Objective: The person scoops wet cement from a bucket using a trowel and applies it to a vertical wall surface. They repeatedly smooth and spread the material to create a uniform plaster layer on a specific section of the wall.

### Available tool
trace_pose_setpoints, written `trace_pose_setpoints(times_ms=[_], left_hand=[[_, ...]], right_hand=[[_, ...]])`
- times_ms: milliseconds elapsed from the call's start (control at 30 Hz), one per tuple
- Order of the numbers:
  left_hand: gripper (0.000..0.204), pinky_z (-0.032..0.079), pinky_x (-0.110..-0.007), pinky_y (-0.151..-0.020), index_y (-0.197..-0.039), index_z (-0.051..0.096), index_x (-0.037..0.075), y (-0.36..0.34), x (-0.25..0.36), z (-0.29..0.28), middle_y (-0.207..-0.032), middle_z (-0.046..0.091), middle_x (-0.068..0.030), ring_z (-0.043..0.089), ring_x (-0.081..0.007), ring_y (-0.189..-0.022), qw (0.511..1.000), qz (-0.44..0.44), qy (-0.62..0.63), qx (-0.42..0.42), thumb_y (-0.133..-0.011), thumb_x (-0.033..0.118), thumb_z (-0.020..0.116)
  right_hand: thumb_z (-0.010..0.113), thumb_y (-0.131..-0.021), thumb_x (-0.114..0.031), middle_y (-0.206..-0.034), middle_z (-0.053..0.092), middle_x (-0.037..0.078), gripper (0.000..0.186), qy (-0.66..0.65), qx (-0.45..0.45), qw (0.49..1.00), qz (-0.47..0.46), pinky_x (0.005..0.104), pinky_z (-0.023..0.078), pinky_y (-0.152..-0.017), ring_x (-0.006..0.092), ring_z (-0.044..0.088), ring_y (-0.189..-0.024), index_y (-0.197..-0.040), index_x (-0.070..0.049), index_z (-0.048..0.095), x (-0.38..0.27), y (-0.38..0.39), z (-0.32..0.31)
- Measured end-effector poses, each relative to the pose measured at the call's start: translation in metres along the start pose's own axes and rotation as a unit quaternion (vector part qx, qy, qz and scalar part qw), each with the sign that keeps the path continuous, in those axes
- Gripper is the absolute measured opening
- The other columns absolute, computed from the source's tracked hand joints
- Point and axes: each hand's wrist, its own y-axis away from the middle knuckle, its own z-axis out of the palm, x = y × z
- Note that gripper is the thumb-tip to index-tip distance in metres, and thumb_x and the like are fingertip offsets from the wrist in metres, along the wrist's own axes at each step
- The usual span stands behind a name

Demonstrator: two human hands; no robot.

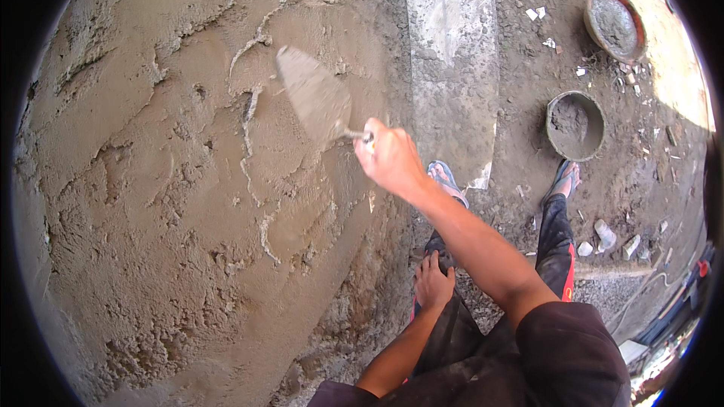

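Note:
My right hand (388,157) grips the handle of a pointed metal trowel (313,90), whose grey blade lies over the wet mortar surface (166,181) filling the left half of the view. Ridges and rough patches run through the mortar. My left hand (434,283) rests on my left thigh, fingers spread over the dark trousers (554,234).
A long grey board (450,45) runs beside the mortar, near my sandaled feet. Two tubs of grey mix, one round (575,126) and one reddish-rimmed (613,24), stand on the dirty floor at right among broken chunks (605,235). A pale hose (656,285) lies at lower right.

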Motion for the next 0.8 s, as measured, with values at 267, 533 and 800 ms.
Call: trace_pose_setpoints(times_ms=[267, 533, 800], left_hand=[[0.063, 0.043, -0.054, -0.110, -0.149, 0.051, 0.014, 0.001, -0.003, 0.000, -0.149, 0.054, -0.0097, 0.046, -0.0333, -0.140, 1.000, -0.009, -0.020, 0.009, -0.092, 0.037, 0.069], [0.064, 0.042, -0.054, -0.111, -0.148, 0.052, 0.013, 0.006, 0.009, -0.014, -0.149, 0.054, -0.0112, 0.045, -0.0343, -0.141, 0.997, 0.025, -0.058, -0.053, -0.092, 0.039, 0.068], [0.063, 0.039, -0.054, -0.112, -0.146, 0.055, 0.010, 0.015, -0.010, 0.026, -0.154, 0.048, -0.0144, 0.044, -0.0370, -0.140, 0.999, 0.016, 0.042, -0.008, -0.093, 0.043, 0.065]], right_hand=[[0.067, -0.097, -0.017, -0.063, 0.058, 0.007, 0.027, -0.330, -0.148, 0.894, 0.263, 0.0350, 0.048, -0.044, 0.0164, 0.058, -0.049, -0.078, -0.002, 0.055, 0.006, -0.010, -0.001], [0.069, -0.096, -0.018, -0.061, 0.056, 0.006, 0.027, -0.353, -0.216, 0.887, 0.202, 0.0365, 0.046, -0.043, 0.0142, 0.054, -0.047, -0.079, -0.002, 0.056, -0.096, 0.053, -0.021], [0.070, -0.094, -0.017, -0.065, 0.062, 0.020, 0.024, -0.080, -0.135, 0.987, -0.045, 0.0445, 0.051, -0.053, 0.0309, 0.062, -0.050, -0.092, 0.004, 0.057, -0.019, 0.129, 0.023]])
